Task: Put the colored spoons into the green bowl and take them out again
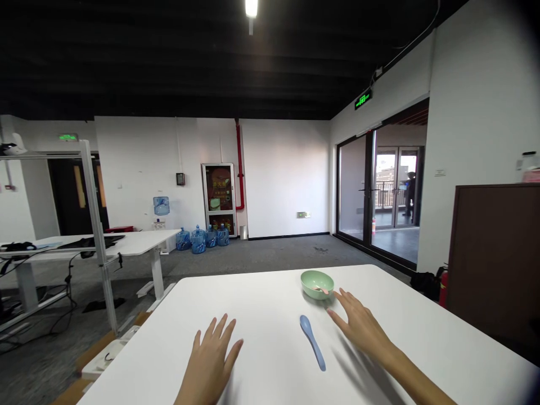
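A light green bowl point(311, 290) stands upright toward the far side of the white table point(261, 326). Inside it lies a small pink utensil point(323, 290), only partly visible, whose kind I cannot make out. Nearer to me a blue spoon point(313, 343) rests on the tabletop, its rounded end pointing away. My right hand point(361, 326) hovers just right of the bowl with fingers apart, holding nothing; whether a fingertip touches the rim I cannot tell. Over the table's left part is my left hand point(211, 357), fingers spread and nothing in it, well left of the spoon.
Another white table point(160, 238) with cables and a metal frame post point(96, 225) stands at the left. Boxes point(99, 360) sit on the floor beside my table's left edge. A brown cabinet point(493, 253) is at the right. Several blue water jugs point(198, 241) line the back wall.
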Demonstrator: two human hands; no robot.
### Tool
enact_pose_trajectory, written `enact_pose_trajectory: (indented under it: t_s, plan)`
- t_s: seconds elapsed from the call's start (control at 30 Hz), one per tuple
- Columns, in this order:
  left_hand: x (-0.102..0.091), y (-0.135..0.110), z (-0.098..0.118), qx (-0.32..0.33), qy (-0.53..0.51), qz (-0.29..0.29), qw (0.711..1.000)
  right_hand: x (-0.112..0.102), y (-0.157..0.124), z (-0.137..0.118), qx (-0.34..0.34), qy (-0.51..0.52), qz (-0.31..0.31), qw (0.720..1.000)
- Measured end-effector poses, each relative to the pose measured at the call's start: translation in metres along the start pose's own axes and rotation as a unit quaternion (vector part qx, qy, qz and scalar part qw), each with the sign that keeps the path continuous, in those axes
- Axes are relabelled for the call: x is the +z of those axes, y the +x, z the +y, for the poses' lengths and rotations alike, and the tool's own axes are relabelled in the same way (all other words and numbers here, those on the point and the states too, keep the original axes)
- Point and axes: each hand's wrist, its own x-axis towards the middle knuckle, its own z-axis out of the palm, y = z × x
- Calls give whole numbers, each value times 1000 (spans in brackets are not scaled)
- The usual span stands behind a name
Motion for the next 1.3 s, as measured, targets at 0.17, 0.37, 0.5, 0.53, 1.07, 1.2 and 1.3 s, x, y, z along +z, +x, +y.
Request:
enact_pose_trajectory:
  t_s: [0.17, 0.37, 0.5, 0.53, 1.07, 1.2, 1.3]
  plan:
    - [4, -1, 0, 1, -3, 4, 1000, 9, -30, 2, -11, 6, -5, 1000]
    - [3, -2, 1, -7, 1, -7, 1000, 25, -41, 8, -25, 10, -3, 1000]
    - [-1, -2, 3, -10, 2, -22, 1000, 29, -42, 8, -24, 7, -13, 1000]
    - [-1, -2, 4, -11, 1, -23, 1000, 30, -42, 8, -24, 6, -16, 1000]
    - [-2, -2, 4, -5, -5, -11, 1000, 24, -39, -1, -28, 8, -19, 999]
    - [-4, -3, 4, -6, 3, -18, 1000, 13, -29, -7, -31, 17, -5, 999]
    - [-4, -3, 4, -7, 3, -17, 1000, 2, -14, -11, -43, 27, 2, 999]
